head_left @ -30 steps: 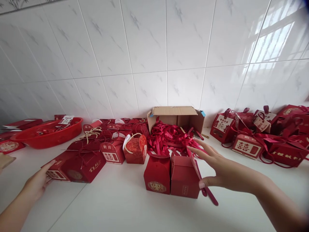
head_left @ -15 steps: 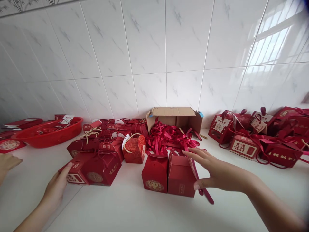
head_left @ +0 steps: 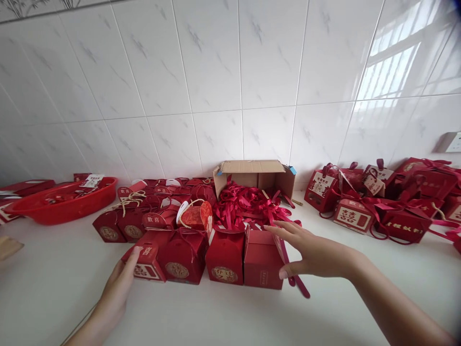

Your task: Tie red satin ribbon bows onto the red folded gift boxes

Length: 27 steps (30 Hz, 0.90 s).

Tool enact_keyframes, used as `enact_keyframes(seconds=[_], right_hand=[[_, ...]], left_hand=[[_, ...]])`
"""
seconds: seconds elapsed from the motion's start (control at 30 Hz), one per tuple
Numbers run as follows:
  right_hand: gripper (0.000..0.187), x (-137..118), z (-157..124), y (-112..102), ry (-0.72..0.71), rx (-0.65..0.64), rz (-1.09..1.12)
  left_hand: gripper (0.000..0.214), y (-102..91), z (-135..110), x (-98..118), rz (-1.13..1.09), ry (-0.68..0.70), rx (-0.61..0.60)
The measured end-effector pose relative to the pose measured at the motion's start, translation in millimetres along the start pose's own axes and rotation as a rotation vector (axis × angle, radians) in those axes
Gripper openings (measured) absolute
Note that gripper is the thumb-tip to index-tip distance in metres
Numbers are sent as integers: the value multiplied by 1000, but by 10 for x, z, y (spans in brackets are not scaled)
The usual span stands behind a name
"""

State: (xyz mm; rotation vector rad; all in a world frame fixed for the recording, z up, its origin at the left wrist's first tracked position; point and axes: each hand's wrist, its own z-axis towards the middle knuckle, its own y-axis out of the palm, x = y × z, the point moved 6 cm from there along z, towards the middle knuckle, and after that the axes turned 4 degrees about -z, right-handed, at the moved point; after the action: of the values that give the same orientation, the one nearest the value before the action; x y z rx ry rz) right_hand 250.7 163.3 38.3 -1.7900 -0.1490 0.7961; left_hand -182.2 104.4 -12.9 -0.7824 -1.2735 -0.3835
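Note:
Four red gift boxes stand side by side in a front row. My left hand (head_left: 120,286) grips the leftmost gift box (head_left: 150,264), thumb over its front upper corner and the other fingers hidden behind it. To its right come a box with a round gold emblem (head_left: 183,264), another with gold characters (head_left: 225,264), and a plainer dark red box (head_left: 264,266). My right hand (head_left: 311,250) is open, fingers spread along the right side of the plainer box, thumb near its front edge. A dark red ribbon strip (head_left: 301,287) hangs beside that thumb.
Behind the row are more red boxes (head_left: 118,226) and a cardboard box (head_left: 254,167) spilling red ribbons (head_left: 245,202). A red basin (head_left: 68,206) is at left, ribboned boxes (head_left: 405,223) at right. Another person's hand (head_left: 10,247) shows at the left edge. A tiled wall (head_left: 216,134) stands behind.
My left hand has slid the two left boxes rightward, up against the other two. My right hand stays beside the rightmost box. The view has shifted slightly right.

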Motion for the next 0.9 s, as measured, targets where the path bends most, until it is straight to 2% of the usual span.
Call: enact_keyframes(seconds=[0.1,0.27,0.4,0.53,0.6,0.73,0.83,0.9], right_hand=[[97,-16,-5,-17,-12,-2,-15],[92,-12,-37,-55,-1,-6,-14],[102,-12,-3,-45,25,28,-31],[108,-97,112,13,-37,106,-77],[105,-143,167,62,-88,126,-104],[90,-173,210,120,-138,138,-154],[88,-155,201,123,-143,114,-159],[88,-141,194,109,-142,110,-157]], left_hand=[[64,173,-84,-28,-135,-77,-122],[56,303,-182,3,-194,-100,-95],[54,394,-222,19,-191,-108,-117],[58,413,-221,-37,-185,-170,-84],[58,419,-215,-40,-184,-172,-95],[54,415,-206,-13,-182,-149,-110],[53,418,-208,13,-157,-129,-105],[50,404,-209,67,-105,-58,-61]])
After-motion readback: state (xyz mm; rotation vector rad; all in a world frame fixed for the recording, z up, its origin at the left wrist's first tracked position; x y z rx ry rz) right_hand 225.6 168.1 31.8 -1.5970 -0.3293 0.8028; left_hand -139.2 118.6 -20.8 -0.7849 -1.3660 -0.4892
